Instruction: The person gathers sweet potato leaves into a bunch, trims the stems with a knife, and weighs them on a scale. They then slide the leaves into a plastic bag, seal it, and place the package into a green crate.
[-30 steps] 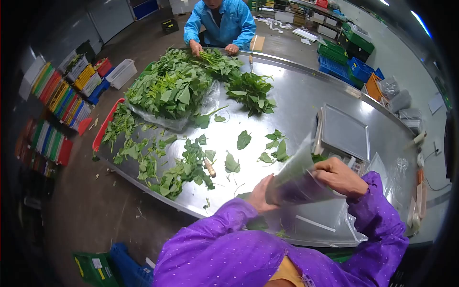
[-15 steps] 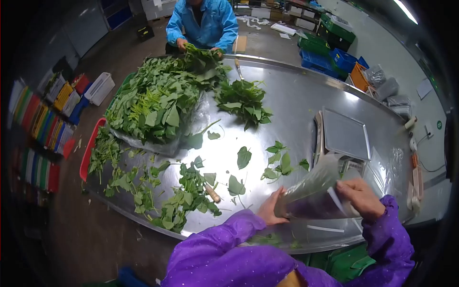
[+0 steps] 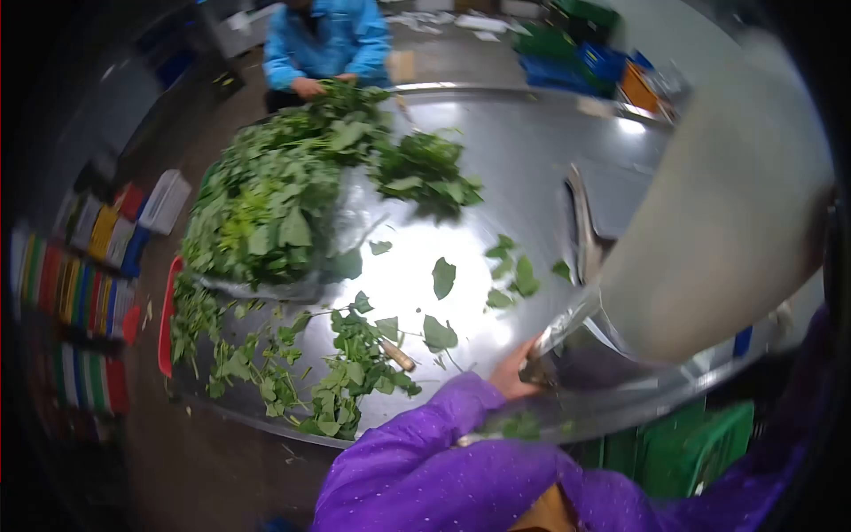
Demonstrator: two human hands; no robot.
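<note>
A clear plastic bag (image 3: 709, 239) stretches up and to the right over the table's right side, blurred by motion. My left hand (image 3: 517, 368) is closed on its lower left end, near the table's front edge. Behind the far right part of the bag, my right hand (image 3: 805, 253) shows only as a smeared shape, its fingers hidden. Partly covered by the bag is a flat scale (image 3: 612, 199). Left of my left hand lies a wooden handle (image 3: 398, 355) among loose green leaves (image 3: 355, 355).
A big heap of leafy greens (image 3: 266, 204) fills the left of the metal table (image 3: 523, 151), with a smaller bunch (image 3: 427, 173) beside it. Across the table, a person in a blue jacket (image 3: 341, 40) handles greens. A green crate (image 3: 691, 448) stands below the front edge.
My right hand has swung outward to the right, and the bag is now raised and spread wide. My left hand keeps hold of the bag's end. The view has shifted slightly.
</note>
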